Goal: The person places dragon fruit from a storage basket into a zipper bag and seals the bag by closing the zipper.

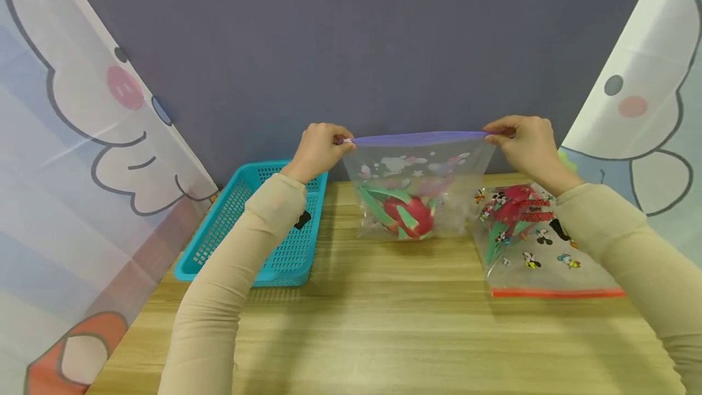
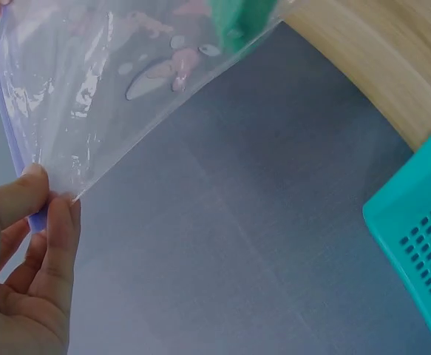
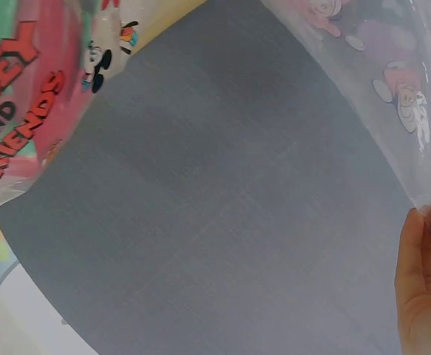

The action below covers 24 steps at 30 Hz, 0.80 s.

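A clear zip bag point(image 1: 422, 181) with a purple seal strip point(image 1: 419, 137) is held up above the wooden table point(image 1: 384, 322). Inside it lies a red and green dragon fruit point(image 1: 407, 214). My left hand point(image 1: 320, 150) pinches the strip's left end, and my right hand point(image 1: 523, 142) pinches the right end. In the left wrist view my fingers point(image 2: 41, 222) pinch the bag's corner point(image 2: 38, 214). In the right wrist view my fingertips point(image 3: 426, 266) hold the bag's edge point(image 3: 392, 96).
A turquoise plastic basket point(image 1: 263, 224) stands on the table's left. A second zip bag point(image 1: 540, 242) with cartoon prints and an orange seal lies at the right, holding another dragon fruit point(image 1: 512, 209). A grey wall point(image 1: 351, 47) stands behind, with printed curtains at both sides.
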{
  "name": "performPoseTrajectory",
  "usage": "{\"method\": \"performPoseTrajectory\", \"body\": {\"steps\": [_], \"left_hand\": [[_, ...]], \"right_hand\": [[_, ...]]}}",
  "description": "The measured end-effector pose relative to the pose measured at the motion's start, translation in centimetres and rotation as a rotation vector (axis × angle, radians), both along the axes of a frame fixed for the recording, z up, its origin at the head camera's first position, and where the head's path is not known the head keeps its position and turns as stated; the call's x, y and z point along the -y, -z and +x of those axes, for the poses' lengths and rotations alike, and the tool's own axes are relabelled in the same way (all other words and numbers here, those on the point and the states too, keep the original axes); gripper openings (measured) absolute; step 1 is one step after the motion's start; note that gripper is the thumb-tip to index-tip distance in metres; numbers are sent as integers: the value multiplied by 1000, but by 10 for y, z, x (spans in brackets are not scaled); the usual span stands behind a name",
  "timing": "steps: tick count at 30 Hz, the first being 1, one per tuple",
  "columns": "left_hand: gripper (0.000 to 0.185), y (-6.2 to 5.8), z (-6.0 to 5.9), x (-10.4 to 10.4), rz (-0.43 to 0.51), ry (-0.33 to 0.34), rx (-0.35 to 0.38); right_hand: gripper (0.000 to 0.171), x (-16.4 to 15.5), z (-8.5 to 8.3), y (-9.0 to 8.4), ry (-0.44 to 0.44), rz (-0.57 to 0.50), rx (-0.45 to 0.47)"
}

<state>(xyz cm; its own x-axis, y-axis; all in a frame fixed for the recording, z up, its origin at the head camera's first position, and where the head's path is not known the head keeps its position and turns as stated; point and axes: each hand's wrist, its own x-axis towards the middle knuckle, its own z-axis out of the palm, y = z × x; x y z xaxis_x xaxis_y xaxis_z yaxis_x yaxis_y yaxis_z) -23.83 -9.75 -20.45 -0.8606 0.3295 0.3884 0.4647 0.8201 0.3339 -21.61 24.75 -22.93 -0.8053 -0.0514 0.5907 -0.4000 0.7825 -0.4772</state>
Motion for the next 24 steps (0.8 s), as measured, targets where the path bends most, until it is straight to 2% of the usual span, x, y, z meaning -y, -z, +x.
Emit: {"method": "performPoseTrajectory", "body": {"steps": [3, 9, 19, 24], "left_hand": [[22, 1, -2, 3, 32, -5, -9], [22, 15, -5, 7, 81, -7, -3], [22, 26, -10, 10, 280, 30, 75], [22, 32, -11, 22, 370, -9, 110]], "right_hand": [[15, 2, -3, 2, 11, -17, 12], [17, 5, -11, 12, 9, -30, 13], [23, 3, -6, 11, 17, -39, 91], [24, 13, -10, 9, -43, -57, 35]]}}
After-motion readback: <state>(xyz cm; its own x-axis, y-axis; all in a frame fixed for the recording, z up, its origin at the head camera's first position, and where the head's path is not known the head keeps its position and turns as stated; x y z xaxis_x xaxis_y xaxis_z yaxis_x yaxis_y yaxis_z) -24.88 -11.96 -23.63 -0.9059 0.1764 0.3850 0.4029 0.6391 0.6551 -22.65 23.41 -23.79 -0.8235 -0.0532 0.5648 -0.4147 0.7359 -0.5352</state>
